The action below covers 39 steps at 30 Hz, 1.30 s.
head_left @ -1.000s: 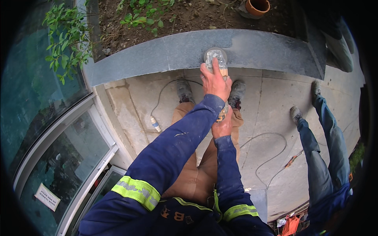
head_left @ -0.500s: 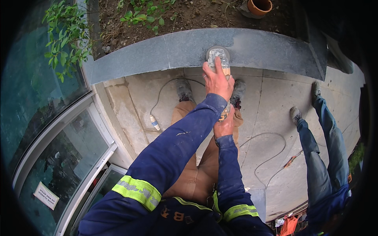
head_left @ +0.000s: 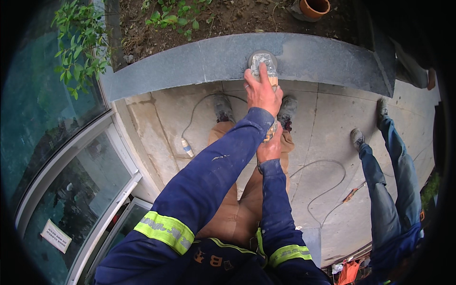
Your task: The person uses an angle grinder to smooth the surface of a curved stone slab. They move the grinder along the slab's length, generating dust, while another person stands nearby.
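An angle grinder (head_left: pixel 264 61) with a dusty silver head and a round grey disc rests on the top of a grey stone ledge (head_left: pixel 180 65). My left hand (head_left: pixel 262 93) is wrapped round the front of its body, the index finger stretched along the head. Closer to me, my right hand (head_left: pixel 269 147) grips the rear of the grinder, largely hidden behind my left sleeve. The disc's underside, against the stone, is out of sight. Around the disc the stone shows a lighter patch to the left and a darker one to the right.
Beyond the ledge lies a soil bed with plants (head_left: pixel 176 20) and a terracotta pot (head_left: pixel 314 7). A cable with a connector (head_left: pixel 187 148) lies left of my feet; another cable (head_left: pixel 327 161) loops to the right. A person in jeans (head_left: pixel 401 161) stands at right. Glass doors (head_left: pixel 80 185) are at left.
The grinder and both my hands have shifted very slightly away from me over the ledge. At the far right edge, part of another person's hand has come into view.
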Motion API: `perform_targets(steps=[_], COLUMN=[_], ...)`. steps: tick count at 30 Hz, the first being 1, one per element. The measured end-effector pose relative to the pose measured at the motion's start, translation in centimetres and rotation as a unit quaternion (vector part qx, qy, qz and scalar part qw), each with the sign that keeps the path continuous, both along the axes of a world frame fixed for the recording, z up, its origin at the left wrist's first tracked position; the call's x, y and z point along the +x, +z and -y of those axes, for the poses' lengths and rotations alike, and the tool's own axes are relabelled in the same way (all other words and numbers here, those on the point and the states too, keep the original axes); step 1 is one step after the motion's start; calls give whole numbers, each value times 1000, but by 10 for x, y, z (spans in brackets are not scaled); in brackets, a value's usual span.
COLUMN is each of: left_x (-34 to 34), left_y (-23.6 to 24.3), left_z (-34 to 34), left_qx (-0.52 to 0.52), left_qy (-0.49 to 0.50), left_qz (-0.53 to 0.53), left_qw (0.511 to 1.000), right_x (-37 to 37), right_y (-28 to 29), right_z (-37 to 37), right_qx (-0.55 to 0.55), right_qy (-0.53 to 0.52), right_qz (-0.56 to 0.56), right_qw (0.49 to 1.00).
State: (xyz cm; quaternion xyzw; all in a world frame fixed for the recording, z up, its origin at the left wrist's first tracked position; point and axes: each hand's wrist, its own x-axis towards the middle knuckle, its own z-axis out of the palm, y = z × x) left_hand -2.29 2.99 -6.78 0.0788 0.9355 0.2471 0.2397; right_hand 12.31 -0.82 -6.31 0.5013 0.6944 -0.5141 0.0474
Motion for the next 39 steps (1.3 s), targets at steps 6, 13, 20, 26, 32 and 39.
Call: perform_targets(steps=[6, 13, 20, 26, 32, 39], left_x=[6, 2, 6, 1, 1, 10], left_y=[-2, 2, 0, -1, -3, 5], left_z=[8, -1, 7, -1, 9, -2], left_qx=[-10, -8, -15, 0, -14, -2], left_qy=[1, -3, 2, 2, 4, -1], left_qz=[-17, -5, -6, -3, -25, 16], left_qw=[1000, 1000, 1000, 1000, 1000, 1000], right_x=[6, 4, 8, 1, 2, 10], right_y=[1, -2, 1, -1, -1, 5], right_z=[4, 1, 4, -2, 3, -1], right_qx=[-1, 22, 7, -1, -33, -12], right_qy=[12, 4, 14, 8, 10, -4], right_qz=[10, -17, 2, 8, 20, -1], right_qw=[1000, 1000, 1000, 1000, 999, 1000])
